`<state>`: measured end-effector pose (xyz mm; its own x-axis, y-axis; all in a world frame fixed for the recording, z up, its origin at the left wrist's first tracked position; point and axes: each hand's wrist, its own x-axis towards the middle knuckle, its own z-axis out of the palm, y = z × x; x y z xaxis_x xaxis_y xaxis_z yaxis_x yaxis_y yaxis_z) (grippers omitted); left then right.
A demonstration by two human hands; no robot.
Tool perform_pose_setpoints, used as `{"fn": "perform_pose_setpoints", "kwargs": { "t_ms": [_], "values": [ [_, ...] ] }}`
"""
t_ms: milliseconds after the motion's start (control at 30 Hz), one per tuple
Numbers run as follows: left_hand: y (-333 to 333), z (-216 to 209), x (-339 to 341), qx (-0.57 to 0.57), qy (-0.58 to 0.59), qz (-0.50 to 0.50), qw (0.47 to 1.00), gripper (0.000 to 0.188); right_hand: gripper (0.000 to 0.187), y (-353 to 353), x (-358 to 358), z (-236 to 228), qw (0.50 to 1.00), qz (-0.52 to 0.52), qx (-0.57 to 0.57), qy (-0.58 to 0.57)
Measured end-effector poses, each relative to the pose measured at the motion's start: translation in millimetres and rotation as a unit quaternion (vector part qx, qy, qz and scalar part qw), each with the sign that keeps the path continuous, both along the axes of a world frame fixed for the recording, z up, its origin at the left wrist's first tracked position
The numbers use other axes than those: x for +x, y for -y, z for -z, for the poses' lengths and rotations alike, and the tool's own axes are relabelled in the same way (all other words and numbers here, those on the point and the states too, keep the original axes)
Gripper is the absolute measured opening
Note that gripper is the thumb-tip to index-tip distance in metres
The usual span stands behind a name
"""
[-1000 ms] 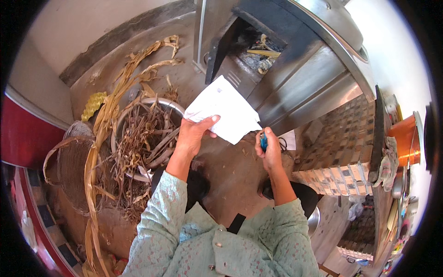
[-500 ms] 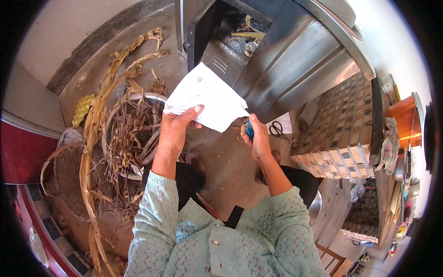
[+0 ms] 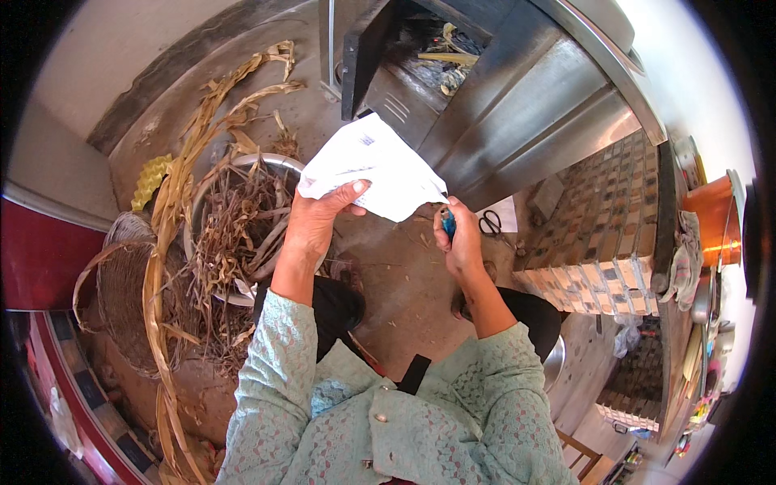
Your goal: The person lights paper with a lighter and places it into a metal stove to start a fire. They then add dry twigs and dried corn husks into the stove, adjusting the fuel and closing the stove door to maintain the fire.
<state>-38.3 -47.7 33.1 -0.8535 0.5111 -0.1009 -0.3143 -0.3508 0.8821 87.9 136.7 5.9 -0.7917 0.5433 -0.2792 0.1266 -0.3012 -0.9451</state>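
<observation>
While my left hand [image 3: 317, 217] grips a creased white paper [image 3: 376, 168] between thumb and fingers, my right hand [image 3: 466, 242] is closed around a blue lighter [image 3: 448, 224], its top right by the paper's right corner; whether they touch I cannot tell. I have the paper above the floor [image 3: 392, 303], in front of the metal stove [image 3: 525, 105] with its door open. To my left, dry twigs [image 3: 242, 222] fill a metal basin [image 3: 279, 159]; on my right lie black-handled scissors [image 3: 490, 224].
</observation>
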Motion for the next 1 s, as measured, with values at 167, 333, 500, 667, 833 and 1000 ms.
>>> {"fn": "perform_pose_setpoints", "kwargs": {
  "t_ms": [167,333,500,667,833,1000],
  "values": [
    [1.5,1.3,-1.4,0.000,-0.005,0.010,1.000,0.042,0.037,2.6,-2.3,0.2,1.000,-0.003,-0.014,0.002],
    [2.3,-1.2,-0.9,0.000,-0.011,0.017,1.000,0.042,0.035,0.8,-3.1,6.9,1.000,-0.008,-0.010,0.003],
    [2.9,1.8,-2.7,-0.006,-0.015,0.025,1.000,0.043,0.029,-3.6,-1.1,10.7,0.999,-0.027,-0.028,-0.005],
    [1.7,3.3,-3.1,-0.006,-0.021,0.027,0.999,0.043,0.025,0.6,-2.8,8.6,0.999,0.004,-0.045,0.006],
    [0.9,3.2,-2.5,-0.008,-0.026,0.029,0.999,0.044,0.026,-6.0,0.0,15.0,0.998,-0.025,-0.053,-0.003],
    [0.7,3.5,-1.1,-0.006,-0.020,0.025,0.999,0.045,0.028,-4.4,-0.2,10.9,0.998,-0.029,-0.060,-0.007]
  ]
}}
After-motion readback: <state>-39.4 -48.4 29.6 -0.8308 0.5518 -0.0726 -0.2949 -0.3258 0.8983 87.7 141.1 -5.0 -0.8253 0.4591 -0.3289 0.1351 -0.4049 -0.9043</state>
